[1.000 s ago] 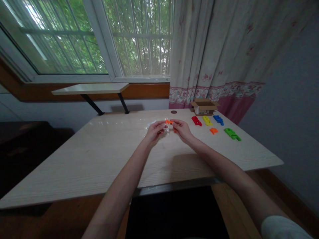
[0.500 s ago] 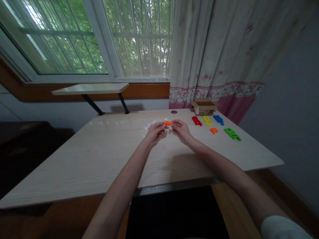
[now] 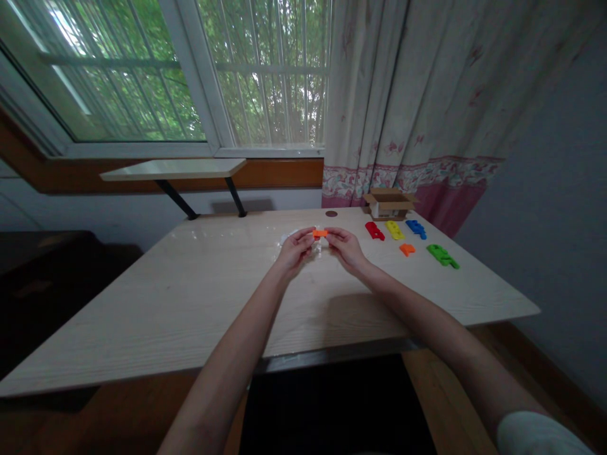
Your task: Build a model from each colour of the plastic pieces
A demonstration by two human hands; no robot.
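Observation:
Between my fingertips is a small orange plastic piece, raised a little above the table. My left hand pinches its left end, and my right hand grips its right end. Fingers hide part of its outline, so its exact kind cannot be made out. Something clear and shiny, like a plastic bag, lies on the table behind my left hand. To the right rests another orange piece, near a red piece, a yellow piece, a blue piece and a green piece.
An open cardboard box stands at the table's back right, by the curtain. A small raised shelf on black legs is at the back left. The pale wooden table ends at a front edge below my forearms.
The orange piece has turned in my fingers and now looks like a flatter, straighter bar. My right fingers have closed in slightly towards the left hand. The pieces on the table stay put.

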